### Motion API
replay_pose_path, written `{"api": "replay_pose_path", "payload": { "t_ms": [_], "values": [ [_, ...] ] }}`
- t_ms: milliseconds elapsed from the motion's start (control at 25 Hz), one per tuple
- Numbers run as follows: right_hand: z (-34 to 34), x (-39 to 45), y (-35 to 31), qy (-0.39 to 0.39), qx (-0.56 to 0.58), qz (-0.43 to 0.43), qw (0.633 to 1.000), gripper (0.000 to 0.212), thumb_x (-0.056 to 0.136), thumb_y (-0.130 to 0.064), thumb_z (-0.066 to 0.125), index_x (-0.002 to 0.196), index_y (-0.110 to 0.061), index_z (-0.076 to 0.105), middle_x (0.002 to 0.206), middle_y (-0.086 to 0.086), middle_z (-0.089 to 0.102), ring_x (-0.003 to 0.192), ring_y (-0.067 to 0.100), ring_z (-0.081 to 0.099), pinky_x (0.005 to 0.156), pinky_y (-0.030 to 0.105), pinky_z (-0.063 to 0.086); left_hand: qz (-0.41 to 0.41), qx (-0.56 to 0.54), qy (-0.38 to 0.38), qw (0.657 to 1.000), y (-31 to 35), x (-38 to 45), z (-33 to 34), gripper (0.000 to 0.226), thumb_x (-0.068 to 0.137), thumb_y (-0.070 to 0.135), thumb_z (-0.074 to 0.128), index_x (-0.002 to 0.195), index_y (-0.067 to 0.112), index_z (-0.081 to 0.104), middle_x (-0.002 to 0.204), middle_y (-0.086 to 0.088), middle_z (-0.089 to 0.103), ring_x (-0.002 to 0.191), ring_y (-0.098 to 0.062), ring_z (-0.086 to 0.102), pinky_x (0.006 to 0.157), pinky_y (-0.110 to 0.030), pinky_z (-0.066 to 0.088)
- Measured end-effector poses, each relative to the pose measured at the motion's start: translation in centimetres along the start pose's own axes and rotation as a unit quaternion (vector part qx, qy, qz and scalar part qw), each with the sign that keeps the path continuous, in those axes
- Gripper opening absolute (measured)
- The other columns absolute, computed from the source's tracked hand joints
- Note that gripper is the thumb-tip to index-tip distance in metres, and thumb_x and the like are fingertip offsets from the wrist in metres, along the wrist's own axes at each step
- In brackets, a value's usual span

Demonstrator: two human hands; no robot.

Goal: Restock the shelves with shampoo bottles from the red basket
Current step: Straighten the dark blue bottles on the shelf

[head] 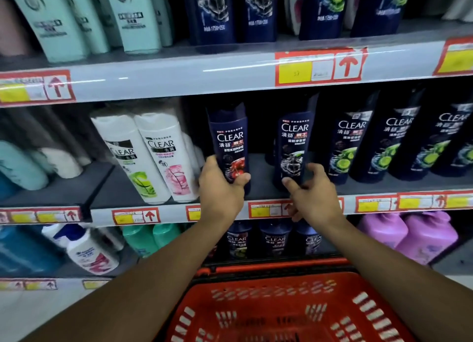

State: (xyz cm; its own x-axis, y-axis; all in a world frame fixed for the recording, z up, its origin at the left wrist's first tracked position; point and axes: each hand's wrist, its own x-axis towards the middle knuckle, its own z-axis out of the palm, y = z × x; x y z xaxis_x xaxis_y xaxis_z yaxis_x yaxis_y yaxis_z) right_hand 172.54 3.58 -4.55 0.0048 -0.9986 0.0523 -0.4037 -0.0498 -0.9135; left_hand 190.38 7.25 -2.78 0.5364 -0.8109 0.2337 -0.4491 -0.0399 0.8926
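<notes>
My left hand (220, 188) grips the lower part of a dark blue shampoo bottle with a red picture (229, 139), upright at the front of the middle shelf (122, 188). My right hand (312, 190) pinches the base of a second dark blue bottle with a black-and-white picture (293, 142), which stands upright just to the right. The red basket (281, 308) sits below my forearms at the bottom of the view; no bottles show inside it.
White bottles (151, 157) lean left of my left hand. Dark bottles with green pictures (378, 142) fill the shelf to the right. The top shelf carries pale green and dark blue bottles, the lower shelf more dark bottles (273, 239) and pink jugs (409, 234).
</notes>
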Motion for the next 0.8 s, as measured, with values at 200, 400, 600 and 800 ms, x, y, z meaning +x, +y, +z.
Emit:
{"api": "replay_pose_path", "payload": {
  "t_ms": [200,400,600,800],
  "values": [
    [1.4,0.3,1.1,0.037,-0.002,-0.010,0.999,0.054,0.097,-0.036,0.066,0.143,-0.021,0.042,0.082,0.001,0.066,0.063,0.033,0.071,0.061,0.052,0.062,0.018,0.020,0.010,1.000,-1.5,1.1,0.3,0.051,0.073,0.030,0.086,0.117,0.024,0.060,0.110,0.005,0.064,0.100,-0.014,0.062,0.094,-0.037,0.054],
    [1.7,-2.0,-0.1,0.104,-0.026,-0.044,0.993,0.045,0.099,-0.024,0.063,0.135,-0.010,0.041,0.068,-0.007,0.059,0.064,0.015,0.065,0.057,0.030,0.046,0.017,-0.012,-0.013,1.000,-1.9,1.3,0.8,0.064,0.071,0.030,0.086,0.124,0.033,0.050,0.115,0.005,0.067,0.105,-0.018,0.066,0.093,-0.046,0.056],
    [3.2,-5.5,-1.1,0.050,-0.098,-0.226,0.968,0.009,0.098,-0.026,0.064,0.097,-0.023,0.055,0.057,-0.003,0.057,0.055,0.013,0.058,0.049,0.023,0.040,0.061,-0.040,0.013,0.997,-2.5,1.2,0.0,0.077,0.073,0.026,0.086,0.137,0.028,0.044,0.119,0.005,0.061,0.109,-0.015,0.062,0.092,-0.041,0.057],
    [4.1,-2.1,-0.7,0.086,-0.046,-0.198,0.975,0.010,0.096,-0.029,0.064,0.093,-0.021,0.058,0.063,0.000,0.061,0.062,0.020,0.064,0.067,0.045,0.055,0.072,-0.048,0.018,0.996,-2.8,1.0,-0.5,0.056,0.083,0.024,0.079,0.132,0.019,0.052,0.112,0.003,0.063,0.095,-0.010,0.062,0.072,-0.015,0.053]
  ]
}}
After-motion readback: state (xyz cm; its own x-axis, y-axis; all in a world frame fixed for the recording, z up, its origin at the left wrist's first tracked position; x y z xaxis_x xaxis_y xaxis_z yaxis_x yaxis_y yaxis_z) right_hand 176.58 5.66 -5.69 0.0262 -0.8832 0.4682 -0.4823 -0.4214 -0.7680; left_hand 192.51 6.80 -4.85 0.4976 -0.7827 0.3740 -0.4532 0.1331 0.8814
